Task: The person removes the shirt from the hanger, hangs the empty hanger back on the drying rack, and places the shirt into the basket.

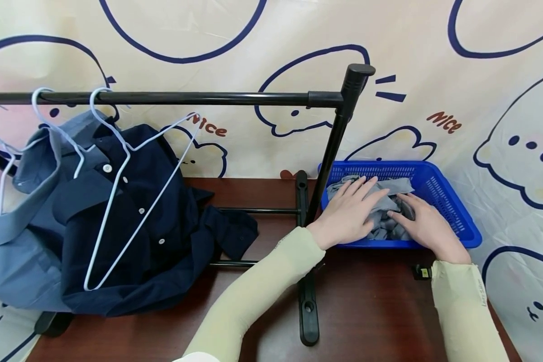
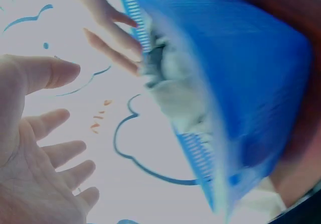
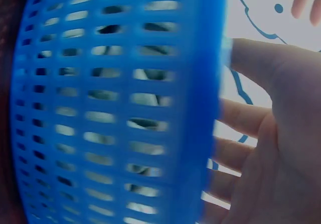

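Note:
Grey garments [image 1: 389, 225] lie crumpled in a blue perforated plastic basket [image 1: 462, 213], at the right in the head view. My left hand [image 1: 349, 213] is over the basket's left part, fingers spread and extended, with nothing held. In the left wrist view, the left hand [image 2: 45, 148] shows an open palm beside the basket. My right hand [image 1: 427, 223] reaches over the basket's front rim, its thumb and fingers apart at the garments. Seen from the right wrist, the right hand [image 3: 281, 128] has loosely extended fingers, whose tips are hidden behind the rim.
A black clothes rack [image 1: 208, 99] stands left of the basket, its upright post [image 1: 332, 151] close to the left forearm. A navy shirt [image 1: 131, 211], a light blue shirt [image 1: 27, 271] and white hangers [image 1: 104, 231] are at the left. Everything stands on a brown table [image 1: 366, 301].

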The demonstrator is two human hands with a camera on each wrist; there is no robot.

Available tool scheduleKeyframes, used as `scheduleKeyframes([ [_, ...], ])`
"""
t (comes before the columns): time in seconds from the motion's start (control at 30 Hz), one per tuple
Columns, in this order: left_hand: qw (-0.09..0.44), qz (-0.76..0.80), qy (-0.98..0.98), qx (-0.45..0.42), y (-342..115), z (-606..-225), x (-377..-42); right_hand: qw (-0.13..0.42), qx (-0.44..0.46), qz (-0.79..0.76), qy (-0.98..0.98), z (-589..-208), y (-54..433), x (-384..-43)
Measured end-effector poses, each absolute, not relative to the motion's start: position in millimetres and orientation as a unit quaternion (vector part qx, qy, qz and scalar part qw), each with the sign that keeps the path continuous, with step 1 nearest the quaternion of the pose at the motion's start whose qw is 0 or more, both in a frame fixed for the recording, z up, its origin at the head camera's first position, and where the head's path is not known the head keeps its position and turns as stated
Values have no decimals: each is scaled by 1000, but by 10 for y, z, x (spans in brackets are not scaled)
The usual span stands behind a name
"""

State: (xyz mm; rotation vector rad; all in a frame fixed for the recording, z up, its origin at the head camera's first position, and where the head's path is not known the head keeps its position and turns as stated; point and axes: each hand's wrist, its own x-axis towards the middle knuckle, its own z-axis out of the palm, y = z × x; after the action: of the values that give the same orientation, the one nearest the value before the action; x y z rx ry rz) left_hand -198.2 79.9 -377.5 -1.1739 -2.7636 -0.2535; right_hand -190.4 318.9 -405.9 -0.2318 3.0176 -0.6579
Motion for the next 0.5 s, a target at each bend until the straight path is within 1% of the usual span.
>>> scheduleKeyframes([
  [0.07,80,-83,-909,-400,760,-3688,-1949,7,-76,-217,973,-4008,3181,-1888],
  [0.33,116,-76,-888,-439,576,-3453,-1819,-41,-71,-225,971,-3837,3132,-1825],
  [0.5,137,-117,-859,-479,410,-3364,-1721,-77,-98,-266,956,-3696,3026,-1729],
])
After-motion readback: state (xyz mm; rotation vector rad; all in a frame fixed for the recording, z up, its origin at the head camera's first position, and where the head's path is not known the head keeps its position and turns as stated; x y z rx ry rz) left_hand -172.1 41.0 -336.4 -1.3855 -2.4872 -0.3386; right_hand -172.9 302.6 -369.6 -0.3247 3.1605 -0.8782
